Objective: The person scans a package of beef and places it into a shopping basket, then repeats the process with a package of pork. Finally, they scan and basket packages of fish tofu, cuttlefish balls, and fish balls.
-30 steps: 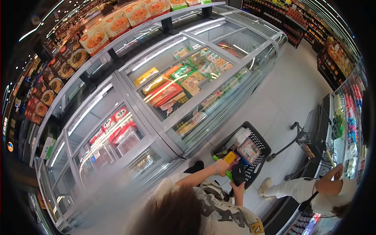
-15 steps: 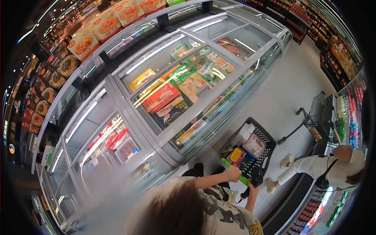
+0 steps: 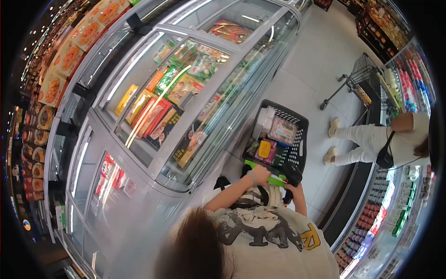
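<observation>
My left hand (image 3: 261, 176), with a band at the wrist, is closed round the green handle (image 3: 277, 180) of a shopping cart. At the handle's right end my right hand (image 3: 293, 190) is closed too, beside a dark rounded fitting (image 3: 291, 174) that partly hides its fingers. The cart's black perforated basket (image 3: 302, 132) lies just beyond my hands. Inside it are a clear-wrapped pack of pinkish food (image 3: 283, 130), a white package (image 3: 265, 119), and a yellow-and-purple package (image 3: 264, 149).
A long glass-topped freezer (image 3: 162, 160) with bagged frozen food runs along the left. On the right a person in white trousers (image 3: 357, 144) stands by a chilled shelf (image 3: 371, 223). Another dark cart (image 3: 362, 76) is further ahead. Pale floor tiles (image 3: 311, 60) stretch between them.
The view has shifted along the aisle and turned, so the freezer sits further left and the basket higher in view. Both hands stay on the handle.
</observation>
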A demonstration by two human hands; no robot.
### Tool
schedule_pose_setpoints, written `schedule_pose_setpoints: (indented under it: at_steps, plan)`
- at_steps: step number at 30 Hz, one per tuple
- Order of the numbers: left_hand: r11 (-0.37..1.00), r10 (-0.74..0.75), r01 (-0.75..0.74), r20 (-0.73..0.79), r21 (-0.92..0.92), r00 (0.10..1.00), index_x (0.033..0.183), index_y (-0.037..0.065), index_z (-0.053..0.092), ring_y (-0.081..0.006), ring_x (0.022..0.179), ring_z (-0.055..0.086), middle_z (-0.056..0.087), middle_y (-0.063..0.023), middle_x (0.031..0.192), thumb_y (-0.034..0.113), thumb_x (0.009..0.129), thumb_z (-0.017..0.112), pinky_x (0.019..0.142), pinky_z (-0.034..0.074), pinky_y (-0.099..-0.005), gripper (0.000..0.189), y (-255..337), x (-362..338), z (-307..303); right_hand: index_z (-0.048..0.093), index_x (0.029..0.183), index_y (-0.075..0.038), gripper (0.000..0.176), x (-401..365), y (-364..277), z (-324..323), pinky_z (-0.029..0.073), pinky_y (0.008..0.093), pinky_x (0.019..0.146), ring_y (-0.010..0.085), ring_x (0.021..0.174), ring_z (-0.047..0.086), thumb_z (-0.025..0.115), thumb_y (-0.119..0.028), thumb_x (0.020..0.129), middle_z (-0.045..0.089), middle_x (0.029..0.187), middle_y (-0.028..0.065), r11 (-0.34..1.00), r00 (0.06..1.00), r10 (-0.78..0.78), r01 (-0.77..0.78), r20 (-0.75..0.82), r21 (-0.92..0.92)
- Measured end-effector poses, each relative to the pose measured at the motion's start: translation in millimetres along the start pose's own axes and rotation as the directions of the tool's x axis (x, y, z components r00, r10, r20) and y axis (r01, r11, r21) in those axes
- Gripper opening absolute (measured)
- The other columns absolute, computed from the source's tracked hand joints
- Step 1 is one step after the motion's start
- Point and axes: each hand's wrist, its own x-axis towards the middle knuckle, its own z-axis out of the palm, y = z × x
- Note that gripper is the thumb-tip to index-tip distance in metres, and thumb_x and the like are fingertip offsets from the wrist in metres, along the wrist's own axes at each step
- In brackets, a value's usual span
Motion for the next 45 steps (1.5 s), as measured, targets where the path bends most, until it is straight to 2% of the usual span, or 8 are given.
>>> schedule_pose_setpoints:
  at_steps: [3,11,16,26,33,36,39,45]
  plan:
    - [1.000,-0.005,0.006,-0.027,0.031,1.000,0.069,0.008,0.060,-0.0289,0.063,0.059,0.059,-0.0142,0.065,0.024,0.056,0.057,0.060,0.046,-0.0386,0.021,-6.4,15.8,17.5,0.049,0.099,0.001,0.036,7.1,8.5,-30.4,0.044,0.0305,0.074,0.0210,0.087,0.052,0.054,-0.003,0.063,0.056,0.092,0.0115,0.969,0.996,0.048,-0.029,-0.073,0.244]
    - [0.997,-0.067,0.073,-0.266,0.013,0.962,0.059,0.010,0.056,-0.0294,0.056,0.056,0.055,-0.0111,0.056,0.023,0.052,0.057,0.053,0.045,-0.0392,0.016,-14.4,32.4,45.9,0.051,0.097,0.002,0.036,40.3,53.7,-71.3,0.047,0.0299,0.068,0.0200,0.079,0.054,0.056,-0.005,0.062,0.056,0.091,0.0106,0.999,0.999,0.028,-0.029,0.043,0.013]
    - [0.995,-0.095,0.095,-0.259,-0.012,0.961,0.059,0.009,0.056,-0.0297,0.058,0.056,0.055,-0.0108,0.056,0.023,0.050,0.058,0.054,0.045,-0.0390,0.016,-14.4,45.3,50.7,0.052,0.094,0.003,0.037,54.0,64.6,-86.1,0.044,0.0266,0.060,0.0152,0.068,0.053,0.061,-0.006,0.059,0.056,0.077,0.0078,0.979,0.995,0.069,-0.054,0.070,-0.196]
    - [0.989,-0.132,0.141,-0.181,0.035,0.974,0.067,0.009,0.059,-0.0287,0.064,0.058,0.057,-0.0122,0.062,0.025,0.053,0.058,0.058,0.046,-0.0384,0.021,-15.7,35.6,44.9,0.050,0.094,0.003,0.038,57.3,56.0,-73.1,0.042,0.0262,0.058,0.0152,0.064,0.052,0.063,-0.006,0.059,0.052,0.072,0.0063,0.984,0.949,0.096,-0.045,0.299,-0.171]
    - [0.988,-0.153,0.154,-0.249,-0.016,0.956,0.070,0.008,0.059,-0.0292,0.066,0.057,0.058,-0.0130,0.064,0.021,0.051,0.058,0.060,0.046,-0.0391,0.022,-14.1,29.4,51.2,0.049,0.098,0.001,0.041,56.4,64.2,-68.4,0.040,0.0254,0.056,0.0141,0.065,0.049,0.062,-0.005,0.059,0.051,0.075,0.0051,0.992,0.956,0.091,-0.062,0.277,-0.113]
    - [0.987,-0.158,0.159,-0.298,-0.023,0.942,0.070,0.009,0.059,-0.0293,0.065,0.057,0.057,-0.0128,0.063,0.019,0.051,0.057,0.060,0.045,-0.0392,0.022,-12.9,30.5,53.5,0.052,0.098,0.001,0.045,58.8,67.0,-65.4,0.039,0.0272,0.071,0.0171,0.078,0.048,0.062,-0.005,0.055,0.053,0.085,0.0068,0.996,0.975,0.071,-0.059,0.212,-0.065]
    - [0.983,-0.182,0.179,-0.302,-0.040,0.936,0.072,0.008,0.059,-0.0290,0.065,0.057,0.057,-0.0126,0.063,0.018,0.051,0.057,0.060,0.045,-0.0388,0.023,-9.6,24.3,52.5,0.054,0.093,0.001,0.041,57.8,71.4,-54.9,0.039,0.0268,0.068,0.0181,0.073,0.050,0.060,-0.003,0.053,0.054,0.079,0.0071,0.997,0.988,0.070,-0.072,0.138,0.014]
    - [0.971,-0.238,0.227,-0.391,-0.076,0.889,0.077,0.009,0.061,-0.0280,0.067,0.058,0.058,-0.0122,0.067,0.012,0.051,0.056,0.062,0.046,-0.0376,0.027,-5.7,24.6,56.7,0.055,0.090,0.000,0.037,57.4,54.2,-50.9,0.039,0.0265,0.065,0.0175,0.070,0.050,0.058,-0.002,0.054,0.054,0.077,0.0067,0.998,0.977,0.051,-0.059,0.205,0.035]
